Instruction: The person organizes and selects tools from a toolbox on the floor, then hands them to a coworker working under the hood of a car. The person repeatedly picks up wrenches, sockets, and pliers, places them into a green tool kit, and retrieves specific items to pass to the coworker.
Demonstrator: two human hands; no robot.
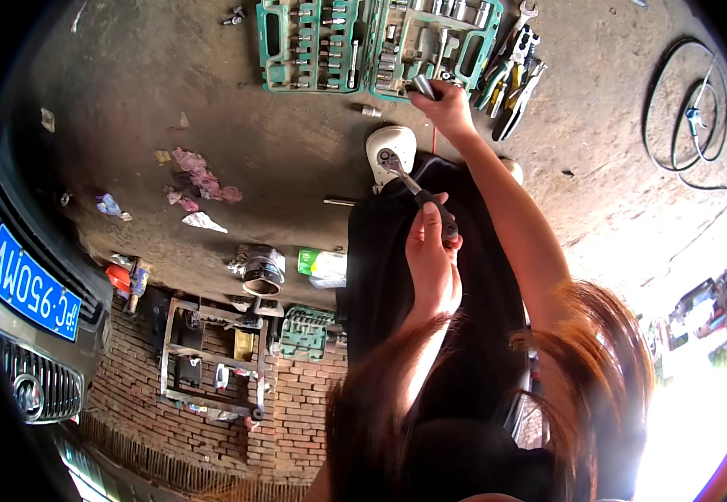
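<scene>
My left hand [432, 259] is closed around the dark handle of a ratchet wrench [409, 181], whose round head is over my white shoe [390, 144]. With my right arm stretched forward, my right hand [449, 110] grips a metal socket [423, 86] at the near edge of an open green socket set case [397, 94]. Rows of sockets and bits fill both halves of the case. On the floor just short of it lies a loose socket [371, 111].
Pliers [510, 71] and other hand tools lie right of the case. A coiled black hose [650, 125] is at the far right. Pink rags [200, 174] litter the floor at left. A metal frame [213, 314] and a parked car [46, 335] are at lower left.
</scene>
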